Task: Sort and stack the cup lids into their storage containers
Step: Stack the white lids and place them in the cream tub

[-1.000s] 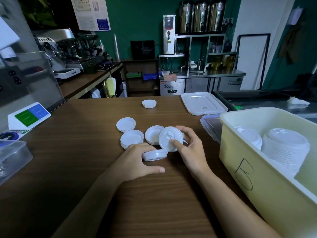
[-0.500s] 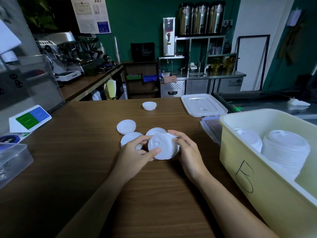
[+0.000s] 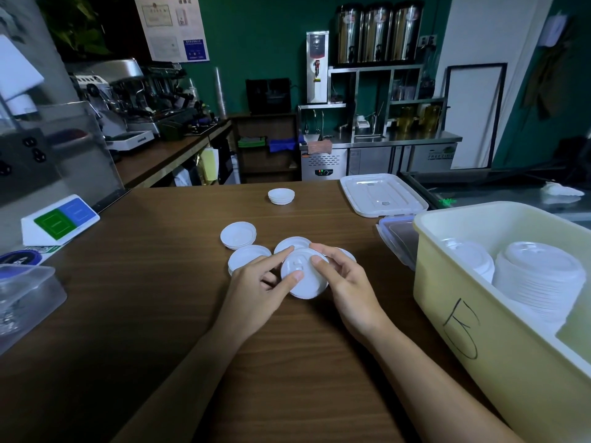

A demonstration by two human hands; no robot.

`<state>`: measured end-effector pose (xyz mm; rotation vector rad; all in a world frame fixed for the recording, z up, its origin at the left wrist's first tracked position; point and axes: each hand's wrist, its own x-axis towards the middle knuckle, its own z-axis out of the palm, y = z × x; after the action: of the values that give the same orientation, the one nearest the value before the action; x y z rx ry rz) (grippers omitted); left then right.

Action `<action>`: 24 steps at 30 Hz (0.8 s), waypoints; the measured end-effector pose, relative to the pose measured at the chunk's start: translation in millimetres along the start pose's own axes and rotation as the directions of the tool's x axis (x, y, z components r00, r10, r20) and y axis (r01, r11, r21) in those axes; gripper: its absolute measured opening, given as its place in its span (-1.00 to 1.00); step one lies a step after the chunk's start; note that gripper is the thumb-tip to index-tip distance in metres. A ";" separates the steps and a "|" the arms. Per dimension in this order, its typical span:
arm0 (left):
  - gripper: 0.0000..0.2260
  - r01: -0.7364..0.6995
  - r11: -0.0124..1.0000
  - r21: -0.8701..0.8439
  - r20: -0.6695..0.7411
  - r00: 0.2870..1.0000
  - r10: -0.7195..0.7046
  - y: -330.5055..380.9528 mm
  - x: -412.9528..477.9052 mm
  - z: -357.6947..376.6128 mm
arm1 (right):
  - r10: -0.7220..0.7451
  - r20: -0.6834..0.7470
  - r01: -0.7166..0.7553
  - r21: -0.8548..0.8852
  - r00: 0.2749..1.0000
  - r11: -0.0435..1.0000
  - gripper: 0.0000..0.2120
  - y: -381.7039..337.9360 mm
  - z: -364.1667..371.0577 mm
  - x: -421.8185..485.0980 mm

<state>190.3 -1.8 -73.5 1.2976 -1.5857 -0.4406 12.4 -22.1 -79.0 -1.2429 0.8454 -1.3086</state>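
Both hands hold one white cup lid (image 3: 305, 281) just above the wooden counter. My left hand (image 3: 256, 290) pinches its left edge with thumb and forefinger. My right hand (image 3: 347, 284) grips its right side, thumb on top. Behind it lie more white lids: one (image 3: 238, 235) at the back left, one (image 3: 248, 255) partly hidden by my left hand, one (image 3: 292, 243) behind my fingers. A small stack of lids (image 3: 281, 196) sits farther back. The yellow bin (image 3: 479, 314) on the right holds stacked lids (image 3: 540, 276).
A white bin cover (image 3: 382, 195) lies at the back right, with a clear lidded box (image 3: 398, 241) beside the yellow bin. A clear container (image 3: 25, 298) and a green-and-blue card (image 3: 60, 219) stand at the left. The counter (image 3: 144, 282) has bare wood in front.
A second ago my left hand held one lid and my right another. They came together, and now both hands hold the lid, raised slightly and turned face up.
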 end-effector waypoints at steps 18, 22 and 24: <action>-0.51 -0.226 0.943 0.244 0.022 0.973 0.228 -12.0 9.3 -23.3 | -0.107 -0.027 0.104 -0.078 0.994 0.991 -0.68 3.0 -3.7 -0.6; -0.68 -0.120 0.875 0.470 0.024 0.992 0.124 -25.4 13.2 -42.3 | -0.117 -0.092 0.105 -0.126 0.989 0.986 -0.71 3.7 -8.9 1.6; -0.76 -0.110 0.838 0.534 0.067 0.994 0.087 -29.2 13.3 -42.6 | -0.117 -0.089 0.103 -0.152 0.989 0.983 -0.74 6.6 -9.2 2.3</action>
<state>242.7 -11.4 -71.4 1.6164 -1.8791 0.0621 5.3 -27.1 -86.7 -1.3666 0.9687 -1.4258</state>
